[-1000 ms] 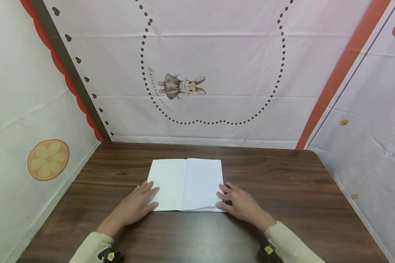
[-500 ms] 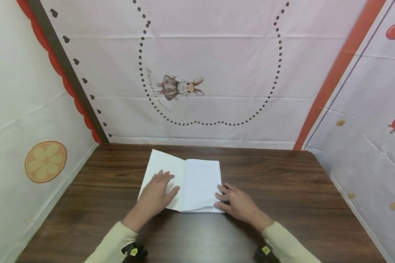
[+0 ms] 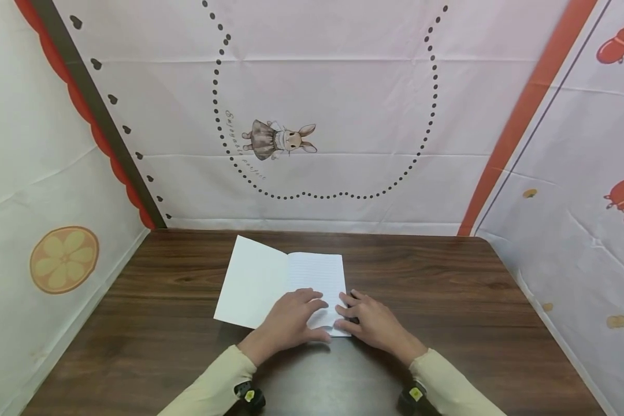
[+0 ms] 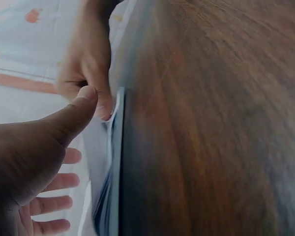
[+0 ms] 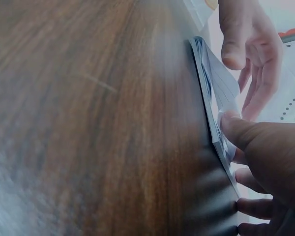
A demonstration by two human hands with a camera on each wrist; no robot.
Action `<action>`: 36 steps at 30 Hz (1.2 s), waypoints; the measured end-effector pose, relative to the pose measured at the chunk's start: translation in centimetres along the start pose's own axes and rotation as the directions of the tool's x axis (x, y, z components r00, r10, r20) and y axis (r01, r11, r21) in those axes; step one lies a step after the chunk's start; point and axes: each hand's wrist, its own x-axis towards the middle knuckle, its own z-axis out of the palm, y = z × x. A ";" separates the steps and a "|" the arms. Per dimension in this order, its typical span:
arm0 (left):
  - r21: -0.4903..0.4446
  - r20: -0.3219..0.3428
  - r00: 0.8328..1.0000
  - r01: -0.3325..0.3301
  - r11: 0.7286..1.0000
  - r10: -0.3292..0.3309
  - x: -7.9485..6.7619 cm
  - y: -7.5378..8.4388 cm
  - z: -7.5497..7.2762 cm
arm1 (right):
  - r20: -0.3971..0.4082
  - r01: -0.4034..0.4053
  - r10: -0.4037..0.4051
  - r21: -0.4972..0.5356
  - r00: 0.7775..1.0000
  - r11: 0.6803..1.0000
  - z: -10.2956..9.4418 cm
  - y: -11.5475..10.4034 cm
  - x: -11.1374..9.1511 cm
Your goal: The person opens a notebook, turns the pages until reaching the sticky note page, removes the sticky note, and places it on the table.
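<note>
Two hands at an open lined notebook (image 3: pixel 278 283) in the middle of the worktop (image 3: pixel 135 323).
At left, a printed orange slice (image 3: pixel 65 260) marks the side cloth (image 3: pixel 10 318); next comes the notebook's blank left leaf (image 3: pixel 252 283), outer side tilted up off the worktop. The left hand (image 3: pixel 286 320), holding nothing, is over the near part of the ruled right page (image 3: pixel 317 271), thumb and fingers apart; whether it touches paper is unclear. The right hand (image 3: pixel 377 323), unclenched, rests its fingers along the notebook's right edge, thumb against the page's curled near edge.
</note>
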 end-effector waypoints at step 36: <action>0.179 -0.365 0.931 0.066 0.982 0.004 0.4 -1.3 -3.2 | 0.063 0.003 -0.001 -0.039 0.998 0.999 -0.3 0.0 0.2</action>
